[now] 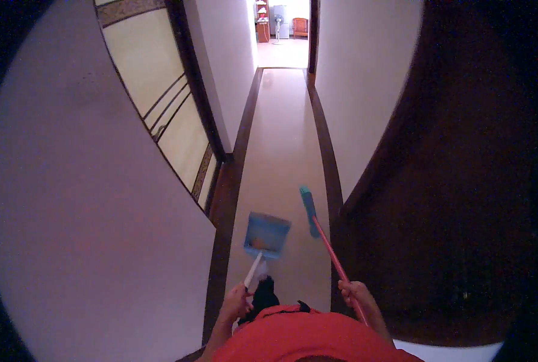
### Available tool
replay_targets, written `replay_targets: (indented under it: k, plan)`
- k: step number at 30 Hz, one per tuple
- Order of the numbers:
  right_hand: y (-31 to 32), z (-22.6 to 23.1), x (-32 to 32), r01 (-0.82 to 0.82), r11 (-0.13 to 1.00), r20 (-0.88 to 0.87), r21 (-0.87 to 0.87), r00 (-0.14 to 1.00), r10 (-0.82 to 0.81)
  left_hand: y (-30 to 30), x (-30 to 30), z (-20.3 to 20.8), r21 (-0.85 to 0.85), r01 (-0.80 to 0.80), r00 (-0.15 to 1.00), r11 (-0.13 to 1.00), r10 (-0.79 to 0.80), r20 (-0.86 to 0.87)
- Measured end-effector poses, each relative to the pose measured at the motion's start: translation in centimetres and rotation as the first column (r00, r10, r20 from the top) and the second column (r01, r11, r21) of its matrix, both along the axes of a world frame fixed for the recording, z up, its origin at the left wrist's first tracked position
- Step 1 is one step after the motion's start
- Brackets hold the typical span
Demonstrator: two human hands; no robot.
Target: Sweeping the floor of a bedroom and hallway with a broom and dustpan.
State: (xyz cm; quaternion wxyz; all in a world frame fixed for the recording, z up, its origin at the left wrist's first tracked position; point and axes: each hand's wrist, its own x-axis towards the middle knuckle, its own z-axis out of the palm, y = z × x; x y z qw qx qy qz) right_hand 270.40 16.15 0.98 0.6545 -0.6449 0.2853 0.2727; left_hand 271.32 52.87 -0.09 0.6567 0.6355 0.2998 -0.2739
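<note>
Far off, a fan [278, 20] stands between reddish shelves [262, 30] and a wooden chair [300, 28].

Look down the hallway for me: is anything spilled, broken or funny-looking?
Nothing stands out as spilled or broken. The blue dustpan has something brownish in it, too blurry to name, but that's ordinary. The dark right side is hard to check.

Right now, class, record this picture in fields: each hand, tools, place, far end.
left hand: grips the white handle of a blue dustpan
right hand: grips the red handle of a teal-headed broom
dustpan: something brownish inside, too blurred to name
broom head: right of the dustpan, apart
place: pale floor with dark borders
far end: standing fan, wooden chair
</note>
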Motion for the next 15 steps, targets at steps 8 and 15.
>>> replay_targets:
  k: [8, 15]
  plan:
    - [0.3, -0.5, 25.0, 0.127, 0.986, -0.103, 0.104, 0.988, -0.117, 0.9, 26.8, -5.5, -0.174, -0.028, 0.995, 0.984, 0.044, 0.092]
    - [0.3, -0.2, 41.7, 0.236, 0.942, -0.164, 0.236, 0.966, -0.201, 1.0, 49.0, -1.8, -0.060, 0.050, 0.984, 0.997, -0.039, 0.176]
